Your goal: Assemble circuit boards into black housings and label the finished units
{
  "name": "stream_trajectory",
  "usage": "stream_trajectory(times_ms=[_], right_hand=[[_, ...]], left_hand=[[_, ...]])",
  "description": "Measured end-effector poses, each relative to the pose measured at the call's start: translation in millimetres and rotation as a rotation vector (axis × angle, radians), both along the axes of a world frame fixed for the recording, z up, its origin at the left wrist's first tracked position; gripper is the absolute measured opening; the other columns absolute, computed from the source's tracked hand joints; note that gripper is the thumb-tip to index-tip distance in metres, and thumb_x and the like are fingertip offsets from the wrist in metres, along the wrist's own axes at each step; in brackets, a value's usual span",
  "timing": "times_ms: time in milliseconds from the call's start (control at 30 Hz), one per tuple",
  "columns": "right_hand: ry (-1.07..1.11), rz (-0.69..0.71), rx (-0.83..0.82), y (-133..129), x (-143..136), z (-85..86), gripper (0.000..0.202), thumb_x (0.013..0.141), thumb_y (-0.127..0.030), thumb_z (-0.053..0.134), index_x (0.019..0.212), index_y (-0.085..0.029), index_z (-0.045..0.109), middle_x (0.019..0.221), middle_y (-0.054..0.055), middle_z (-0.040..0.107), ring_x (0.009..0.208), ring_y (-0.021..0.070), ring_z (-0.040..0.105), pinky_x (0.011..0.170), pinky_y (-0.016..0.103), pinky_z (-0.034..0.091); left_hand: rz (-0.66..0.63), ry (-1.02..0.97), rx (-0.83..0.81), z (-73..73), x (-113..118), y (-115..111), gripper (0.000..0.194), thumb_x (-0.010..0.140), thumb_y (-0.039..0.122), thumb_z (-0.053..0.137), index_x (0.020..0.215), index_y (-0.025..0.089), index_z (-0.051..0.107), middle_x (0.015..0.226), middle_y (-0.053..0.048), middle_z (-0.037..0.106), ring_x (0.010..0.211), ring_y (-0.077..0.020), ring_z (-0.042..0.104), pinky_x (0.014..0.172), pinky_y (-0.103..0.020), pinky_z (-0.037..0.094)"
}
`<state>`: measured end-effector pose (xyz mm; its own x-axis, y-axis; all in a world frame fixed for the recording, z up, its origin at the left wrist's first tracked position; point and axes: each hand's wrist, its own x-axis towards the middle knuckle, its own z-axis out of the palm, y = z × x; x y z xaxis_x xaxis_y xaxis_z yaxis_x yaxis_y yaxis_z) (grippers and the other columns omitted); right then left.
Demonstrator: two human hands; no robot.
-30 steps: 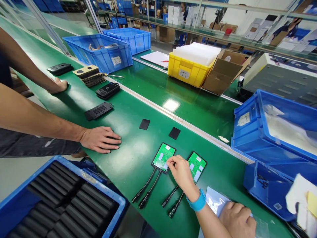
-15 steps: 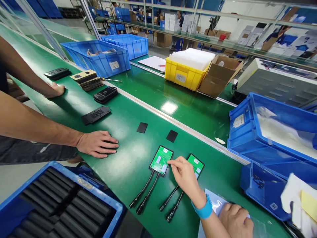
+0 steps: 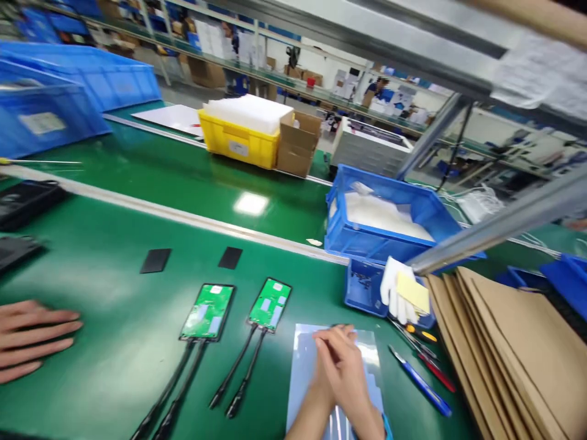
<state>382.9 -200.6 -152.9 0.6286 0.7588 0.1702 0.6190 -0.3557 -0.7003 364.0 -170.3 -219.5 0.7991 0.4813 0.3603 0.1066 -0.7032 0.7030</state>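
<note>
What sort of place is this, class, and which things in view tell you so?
Most likely an electronics assembly workshop: rectangular green circuit boards with black cables lie on a long, glossy green workbench, and a blue-handled, pen-shaped tool lies near a large blue plastic bin.

The counter [image 3: 114, 342] is green, the circuit boards [image 3: 269, 304] a brighter green with pale-blue patches [image 3: 276, 316] and white labels [image 3: 215, 289], their cables [image 3: 250, 368] black, the two squares [image 3: 156, 260] black, the sheet [image 3: 305, 360] pale blue, the crate [image 3: 215, 139] yellow.
</note>
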Motion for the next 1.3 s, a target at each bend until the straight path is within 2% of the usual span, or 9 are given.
stream_trajectory(times_ms=[167,233,333,533,700,800,1000,1167,1300], right_hand=[[-0.325,-0.432,-0.077,-128,44,-26.3,0.019,0.095,-0.032,0.045,0.093,-0.021,0.061,0.086,0.007,0.065,0.080,0.0223,0.060,0.070,0.034,0.049],[-0.453,-0.461,-0.205,-163,55,-39.4,0.025,0.095,-0.037,0.044,0.105,-0.021,0.059,0.094,0.010,0.064,0.089,0.0269,0.058,0.075,0.041,0.049],[-0.517,-0.404,-0.364,-190,61,-55.8,0.033,0.096,-0.040,0.038,0.116,-0.020,0.054,0.096,0.013,0.061,0.085,0.0292,0.057,0.066,0.043,0.050],[-0.289,-0.313,-0.320,-192,63,-58.4,0.017,0.097,-0.026,0.038,0.106,-0.022,0.052,0.091,0.008,0.055,0.084,0.0238,0.058,0.069,0.038,0.053],[-0.167,-0.266,-0.288,-189,62,-43.0,0.018,0.098,-0.023,0.035,0.107,-0.022,0.050,0.095,0.008,0.059,0.086,0.0221,0.060,0.072,0.036,0.054],[-0.044,-0.136,-0.324,-184,59,-28.8,0.026,0.099,-0.021,0.030,0.115,-0.024,0.051,0.099,0.006,0.060,0.082,0.0178,0.062,0.067,0.029,0.053],[-0.197,0.102,-0.440,-173,58,-18.4,0.027,0.097,-0.024,0.040,0.116,-0.026,0.060,0.095,0.005,0.064,0.079,0.0189,0.063,0.063,0.028,0.052],[-0.284,0.030,-0.399,-171,69,-25.1,0.026,0.097,-0.024,0.041,0.107,-0.024,0.065,0.082,0.004,0.066,0.076,0.0191,0.062,0.063,0.029,0.050],[-0.380,-0.182,-0.305,-164,71,-31.0,0.031,0.097,-0.025,0.040,0.120,-0.020,0.059,0.105,0.013,0.063,0.094,0.0250,0.060,0.076,0.039,0.052]], left_hand=[[-0.158,0.044,0.008,-2.6,-2,7,0.035,0.083,0.002,0.052,0.113,0.016,0.060,0.120,-0.010,0.066,0.110,-0.0252,0.060,0.094,-0.047,0.050],[-0.168,0.068,0.013,-4.6,-3,7,0.037,0.082,0.001,0.046,0.113,0.017,0.059,0.121,-0.010,0.065,0.110,-0.0261,0.060,0.095,-0.049,0.049],[-0.181,0.092,0.031,-7.3,-3,7,0.032,0.087,0.006,0.043,0.112,0.018,0.058,0.121,-0.010,0.065,0.110,-0.0262,0.059,0.096,-0.051,0.048],[-0.201,0.119,0.074,-9.6,-2,9,0.029,0.089,0.008,0.041,0.112,0.018,0.057,0.121,-0.011,0.064,0.111,-0.0269,0.058,0.094,-0.051,0.048],[-0.210,0.116,0.094,-9.2,-1,10,0.026,0.091,0.010,0.041,0.110,0.018,0.057,0.120,-0.012,0.064,0.111,-0.0272,0.057,0.092,-0.050,0.049],[-0.207,0.115,0.099,-8.2,-1,11,0.026,0.091,0.011,0.041,0.110,0.020,0.057,0.119,-0.011,0.065,0.109,-0.0270,0.058,0.091,-0.049,0.049],[-0.196,0.118,0.091,-5.3,-1,10,0.027,0.090,0.011,0.042,0.110,0.021,0.058,0.119,-0.009,0.066,0.110,-0.0264,0.059,0.092,-0.047,0.049],[-0.189,0.122,0.079,-4.1,0,9,0.028,0.089,0.011,0.042,0.110,0.021,0.059,0.119,-0.008,0.066,0.110,-0.0258,0.058,0.092,-0.047,0.049],[-0.182,0.137,0.068,-2.0,-1,8,0.029,0.089,0.009,0.042,0.109,0.021,0.059,0.120,-0.008,0.066,0.110,-0.0261,0.058,0.093,-0.048,0.048]])
